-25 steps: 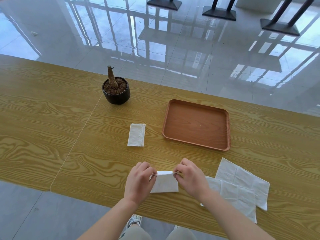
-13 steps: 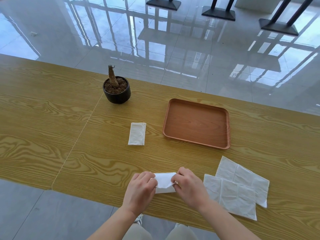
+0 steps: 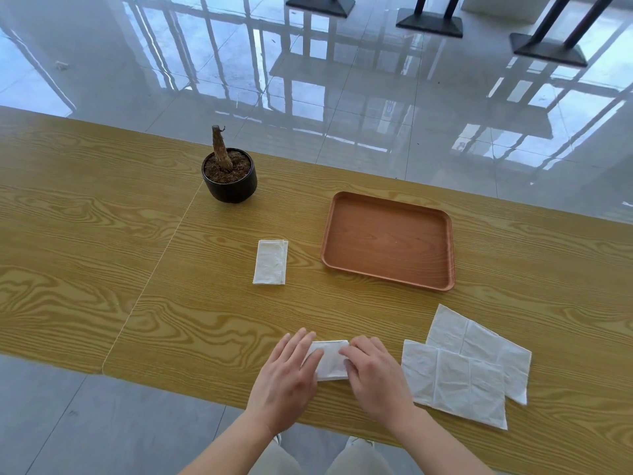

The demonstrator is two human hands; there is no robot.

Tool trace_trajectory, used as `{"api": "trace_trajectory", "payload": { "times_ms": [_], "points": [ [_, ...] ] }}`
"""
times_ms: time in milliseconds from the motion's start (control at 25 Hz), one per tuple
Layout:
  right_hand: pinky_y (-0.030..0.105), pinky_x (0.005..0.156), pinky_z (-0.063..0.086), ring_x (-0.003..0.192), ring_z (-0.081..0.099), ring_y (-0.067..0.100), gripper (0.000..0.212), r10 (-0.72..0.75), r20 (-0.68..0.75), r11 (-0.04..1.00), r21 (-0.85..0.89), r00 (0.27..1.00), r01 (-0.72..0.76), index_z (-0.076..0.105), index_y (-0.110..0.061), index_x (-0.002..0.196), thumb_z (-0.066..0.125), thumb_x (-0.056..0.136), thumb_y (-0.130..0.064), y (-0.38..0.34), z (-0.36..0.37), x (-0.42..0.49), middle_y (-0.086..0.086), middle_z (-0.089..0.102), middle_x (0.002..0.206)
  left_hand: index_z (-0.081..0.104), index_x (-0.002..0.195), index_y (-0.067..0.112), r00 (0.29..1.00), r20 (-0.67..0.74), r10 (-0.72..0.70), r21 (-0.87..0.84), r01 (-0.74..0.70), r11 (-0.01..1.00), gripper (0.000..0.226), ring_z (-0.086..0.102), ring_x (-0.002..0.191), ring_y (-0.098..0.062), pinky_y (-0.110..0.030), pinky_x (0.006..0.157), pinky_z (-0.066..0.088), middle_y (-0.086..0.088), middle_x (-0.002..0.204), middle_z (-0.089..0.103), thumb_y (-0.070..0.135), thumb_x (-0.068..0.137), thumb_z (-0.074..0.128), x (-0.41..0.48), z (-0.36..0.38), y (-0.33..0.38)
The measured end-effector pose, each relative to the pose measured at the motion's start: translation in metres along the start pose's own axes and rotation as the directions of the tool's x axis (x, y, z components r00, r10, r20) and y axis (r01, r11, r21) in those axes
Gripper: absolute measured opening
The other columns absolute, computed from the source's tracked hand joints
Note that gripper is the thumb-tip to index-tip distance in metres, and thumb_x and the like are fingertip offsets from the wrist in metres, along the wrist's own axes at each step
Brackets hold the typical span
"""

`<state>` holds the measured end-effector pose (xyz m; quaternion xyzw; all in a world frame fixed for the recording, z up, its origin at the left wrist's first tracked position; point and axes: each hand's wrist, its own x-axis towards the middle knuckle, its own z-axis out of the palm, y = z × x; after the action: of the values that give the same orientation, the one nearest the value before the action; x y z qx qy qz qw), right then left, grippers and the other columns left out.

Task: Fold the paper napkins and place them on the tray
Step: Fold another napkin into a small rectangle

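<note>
A small folded white napkin lies flat near the table's front edge. My left hand rests flat on its left side with fingers stretched out. My right hand presses its right side with the fingertips. The brown wooden tray sits behind them, right of centre, with nothing on it. One folded napkin lies on the table left of the tray. Two unfolded napkins overlap on the table right of my right hand.
A black pot with a bare plant stump stands at the back, left of the tray. The wooden table has a seam left of my hands. Glossy tiled floor and black stand bases lie beyond.
The napkin, held up by its top edge between both hands, was folded over and laid down. Both hands now press it flat on the table.
</note>
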<state>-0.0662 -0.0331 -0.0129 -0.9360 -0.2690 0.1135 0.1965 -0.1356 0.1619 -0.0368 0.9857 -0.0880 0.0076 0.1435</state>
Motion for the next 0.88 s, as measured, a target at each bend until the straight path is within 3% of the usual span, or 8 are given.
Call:
{"api": "trace_trajectory", "payload": {
  "times_ms": [40,120,240,440,880],
  "points": [
    [0.033,0.097,0.05,0.121,0.053,0.017,0.033,-0.02,-0.009,0.999,-0.031,1.0,0.02,0.062,-0.023,0.129,0.052,0.098,-0.022,0.0,0.003,-0.001,-0.01,0.061,0.13,0.054,0.135,0.013,0.999,0.044,0.007,0.013,-0.007,1.0,0.043,0.037,0.143,-0.03,-0.046,0.114,0.03,-0.009,0.152,0.043,0.029,0.095,0.049,-0.002,0.004,-0.001],
    [0.04,0.118,0.03,0.149,0.029,0.018,0.048,-0.07,0.063,0.989,-0.123,0.996,0.077,0.04,-0.024,0.15,0.042,0.103,-0.032,0.0,0.01,-0.005,-0.01,0.035,0.159,0.034,0.151,0.014,0.992,0.126,0.018,0.056,-0.025,0.998,0.06,0.017,0.151,-0.026,-0.045,0.117,0.017,-0.006,0.162,0.024,0.047,0.101,0.038,-0.006,0.011,-0.003],
    [0.045,0.119,0.007,0.154,0.005,0.019,0.06,-0.089,0.183,0.963,-0.237,0.979,0.132,0.024,-0.024,0.157,0.029,0.104,-0.051,0.004,0.023,-0.011,-0.011,0.011,0.166,0.019,0.156,0.014,0.972,0.233,0.011,0.085,-0.032,0.996,0.076,0.009,0.152,-0.023,-0.045,0.117,0.012,-0.005,0.165,0.013,0.063,0.1,0.029,-0.011,0.018,-0.006],
    [0.048,0.118,0.005,0.155,0.001,0.019,0.071,-0.073,0.245,0.947,-0.288,0.967,0.145,0.015,-0.025,0.159,0.022,0.101,-0.066,0.018,0.024,-0.017,-0.012,0.004,0.167,0.015,0.157,0.014,0.958,0.285,0.016,0.097,-0.045,0.994,0.079,0.003,0.153,-0.022,-0.046,0.117,0.009,-0.004,0.166,0.005,0.066,0.098,0.029,-0.012,0.02,-0.011],
    [0.045,0.118,0.009,0.154,0.006,0.02,0.086,-0.153,0.261,0.93,-0.289,0.953,0.228,0.016,-0.014,0.158,0.025,0.096,-0.074,0.016,0.027,-0.015,0.001,0.009,0.168,0.009,0.157,0.015,0.96,0.28,0.008,0.088,-0.034,0.996,0.081,0.003,0.152,-0.022,-0.047,0.118,0.009,-0.004,0.167,0.004,0.068,0.098,0.027,-0.012,0.017,-0.01]
  ]
}}
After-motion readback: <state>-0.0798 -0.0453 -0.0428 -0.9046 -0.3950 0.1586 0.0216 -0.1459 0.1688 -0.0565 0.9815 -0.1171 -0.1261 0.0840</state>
